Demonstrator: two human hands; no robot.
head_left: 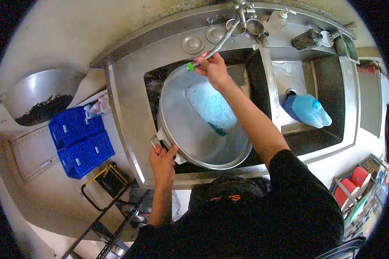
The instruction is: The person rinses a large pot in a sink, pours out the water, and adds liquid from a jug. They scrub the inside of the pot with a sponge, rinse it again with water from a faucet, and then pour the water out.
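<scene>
A large metal pot (177,103) rests tilted in the left sink basin, with white-blue foam (212,103) and a dark green scouring pad (218,129) inside. My left hand (163,162) is closed round the pot's side handle (154,140) at the near left rim. Across the pot's far rim, my right hand (212,69) grips the long faucet spout (224,41) close to its green tip (189,66). No stream of water shows at the tip.
A translucent jug of blue liquid (307,110) lies in the right basin (324,77). Along the back ledge are round metal lids (192,44), a pump bottle (275,21) and a dark jar (307,39). Blue crates (84,146) and a big metal bowl (43,86) stand left.
</scene>
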